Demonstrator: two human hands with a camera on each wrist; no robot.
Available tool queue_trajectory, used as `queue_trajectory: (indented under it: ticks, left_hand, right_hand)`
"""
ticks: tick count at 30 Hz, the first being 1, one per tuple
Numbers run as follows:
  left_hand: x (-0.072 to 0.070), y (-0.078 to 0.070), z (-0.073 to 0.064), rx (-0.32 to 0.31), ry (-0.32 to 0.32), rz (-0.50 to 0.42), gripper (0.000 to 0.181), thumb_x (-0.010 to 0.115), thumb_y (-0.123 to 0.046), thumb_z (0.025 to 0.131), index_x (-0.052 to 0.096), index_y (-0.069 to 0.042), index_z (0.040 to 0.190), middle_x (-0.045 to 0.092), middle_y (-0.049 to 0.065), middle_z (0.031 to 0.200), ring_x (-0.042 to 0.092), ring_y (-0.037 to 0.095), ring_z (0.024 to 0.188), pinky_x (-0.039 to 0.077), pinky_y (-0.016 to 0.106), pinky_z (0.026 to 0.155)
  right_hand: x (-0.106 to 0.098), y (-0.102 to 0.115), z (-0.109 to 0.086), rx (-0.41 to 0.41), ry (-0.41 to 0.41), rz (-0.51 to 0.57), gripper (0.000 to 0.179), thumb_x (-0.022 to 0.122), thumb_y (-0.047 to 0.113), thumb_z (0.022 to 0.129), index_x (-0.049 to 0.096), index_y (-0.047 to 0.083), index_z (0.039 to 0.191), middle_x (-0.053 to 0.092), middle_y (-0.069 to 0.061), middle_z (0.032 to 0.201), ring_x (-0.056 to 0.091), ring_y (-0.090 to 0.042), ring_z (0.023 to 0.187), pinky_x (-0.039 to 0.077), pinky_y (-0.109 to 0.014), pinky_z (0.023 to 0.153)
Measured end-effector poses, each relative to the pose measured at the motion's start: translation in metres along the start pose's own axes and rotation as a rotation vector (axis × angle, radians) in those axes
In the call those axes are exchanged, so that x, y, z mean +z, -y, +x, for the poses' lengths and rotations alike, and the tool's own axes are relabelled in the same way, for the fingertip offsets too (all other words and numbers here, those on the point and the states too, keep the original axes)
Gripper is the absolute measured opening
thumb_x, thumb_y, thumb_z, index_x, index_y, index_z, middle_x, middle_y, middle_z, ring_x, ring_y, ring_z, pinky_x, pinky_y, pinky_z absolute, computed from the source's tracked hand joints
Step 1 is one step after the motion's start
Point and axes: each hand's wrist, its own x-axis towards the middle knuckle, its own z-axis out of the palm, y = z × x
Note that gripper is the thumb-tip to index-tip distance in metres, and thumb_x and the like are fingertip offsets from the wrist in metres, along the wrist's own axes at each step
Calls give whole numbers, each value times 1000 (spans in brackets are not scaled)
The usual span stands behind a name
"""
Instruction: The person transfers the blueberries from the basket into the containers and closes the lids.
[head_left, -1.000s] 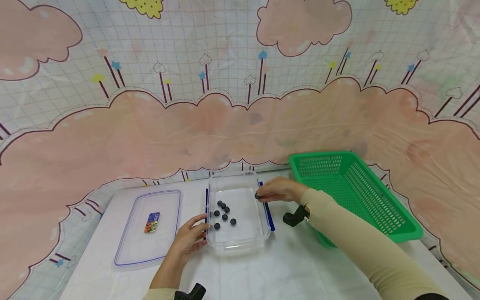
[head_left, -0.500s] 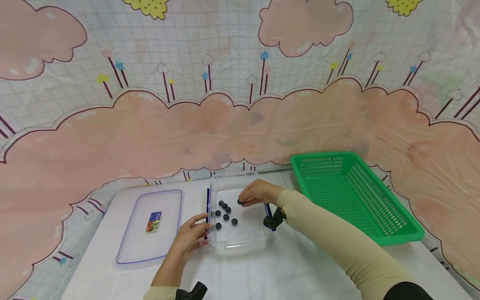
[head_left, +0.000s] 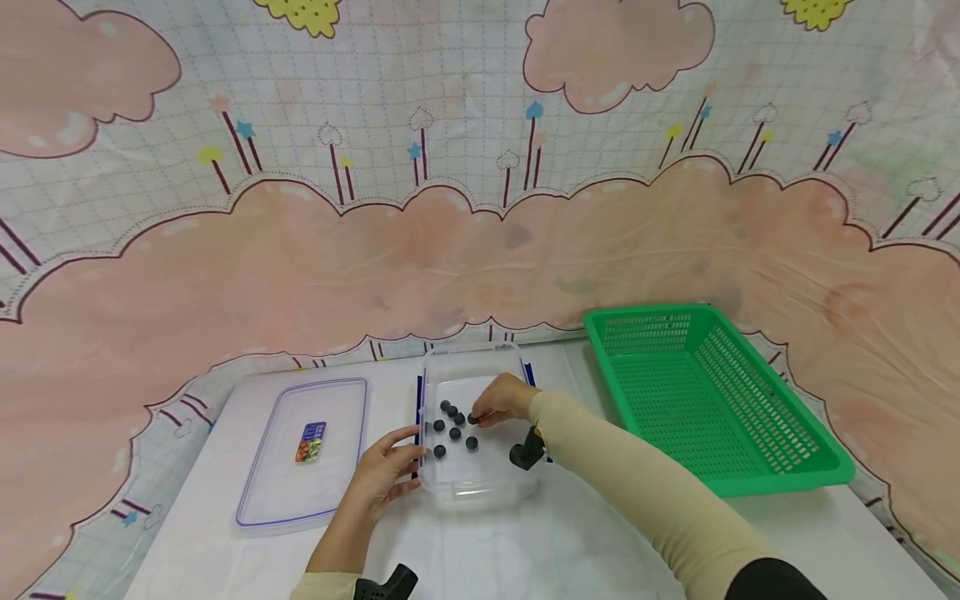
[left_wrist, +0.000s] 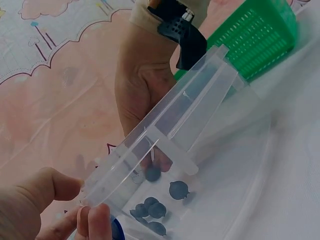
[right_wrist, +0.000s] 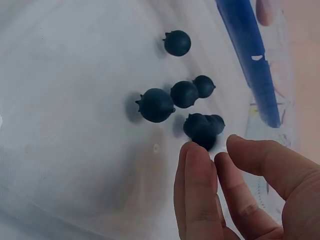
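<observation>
My left hand (head_left: 386,471) grips the left side of a clear plastic box (head_left: 480,483), fingertips at its rim and blue side latch. Inside the box, my right hand (head_left: 502,400) reaches low and pinches a dark blueberry (head_left: 472,419) at its fingertips. In the left wrist view, that blueberry (left_wrist: 152,173) shows through the clear wall, just under the right fingers (left_wrist: 162,159). Several other dark blueberries (head_left: 455,433) lie on the box floor, mostly toward the left. Looking from the right wrist, a blueberry (right_wrist: 156,105) with a small crown lies close by the hand.
Left of the box lies a clear lid (head_left: 258,492) with a blue edge and a colourful label (head_left: 311,442). A green perforated basket (head_left: 787,479) stands at the right. A white cloth (head_left: 585,542) covers the table, and a patterned curtain (head_left: 450,267) hangs behind.
My right hand has moved left from over the box's right edge and down into the box, carrying the blueberry to the others. The left hand keeps its hold on the box.
</observation>
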Motion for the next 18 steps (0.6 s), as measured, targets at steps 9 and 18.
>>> queue_trajectory:
  ticks: [9, 18]
  left_hand:
    - [-3, 1, -4, -4, -11, 14, 47, 66, -11, 88, 58, -6, 134, 59, 5, 91, 55, 16, 79, 57, 26, 64]
    - [-1, -2, -2, -6, 0, 3, 46, 65, -12, 88, 58, -7, 133, 59, 3, 89, 55, 16, 78, 57, 26, 64]
  right_hand:
    - [-5, 8, -12, -141, -4, -48, 16, 70, 3, 87, 72, -6, 100, 70, -12, 95, 71, -17, 79, 59, -28, 76]
    - [-45, -10, -32, -337, -386, -149, 30, 70, 14, 86, 68, 0, 113, 68, -14, 102, 65, -24, 84, 55, -30, 72]
